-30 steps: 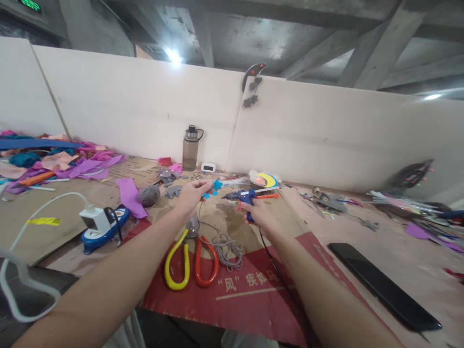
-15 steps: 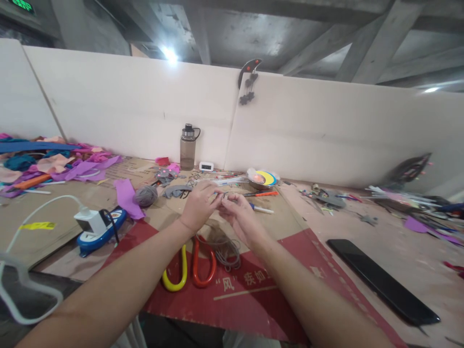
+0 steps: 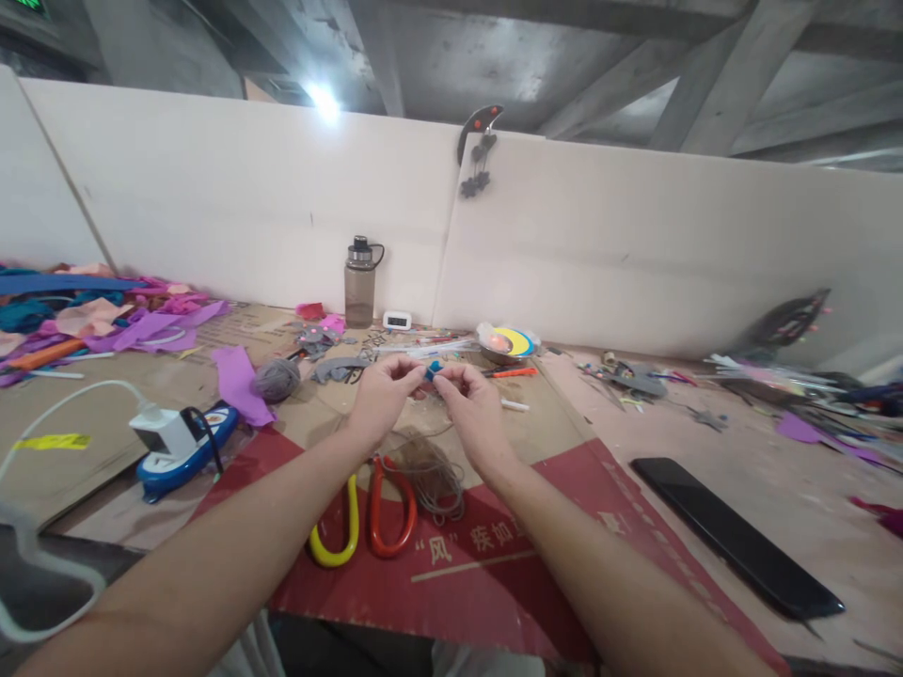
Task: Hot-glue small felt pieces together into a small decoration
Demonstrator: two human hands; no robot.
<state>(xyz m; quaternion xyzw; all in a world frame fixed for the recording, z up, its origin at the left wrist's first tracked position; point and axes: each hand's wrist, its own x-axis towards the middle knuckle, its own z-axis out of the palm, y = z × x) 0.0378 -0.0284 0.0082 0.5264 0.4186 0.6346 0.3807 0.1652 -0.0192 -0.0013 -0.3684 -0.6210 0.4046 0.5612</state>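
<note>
My left hand (image 3: 381,395) and my right hand (image 3: 471,406) meet above the cardboard-covered table (image 3: 578,442), fingers pinched together on a small blue felt piece (image 3: 433,370) held between them. A thin grey cord (image 3: 430,470) hangs from the hands down to a loose coil on the cardboard. Just below my left wrist lie scissors with one yellow and one red handle (image 3: 367,522). The glue gun is hidden behind my hands.
A power strip with a white plug (image 3: 176,437) lies at the left, with a grey yarn ball (image 3: 275,379) and purple felt scraps (image 3: 236,376) behind it. A water bottle (image 3: 358,282) stands at the back wall. A black phone (image 3: 734,536) lies at the right. A bowl (image 3: 504,343) sits behind my hands.
One second ago my right hand held the blue glue gun; it let go of it and joined my left hand on the blue felt piece. Both hands now pinch it.
</note>
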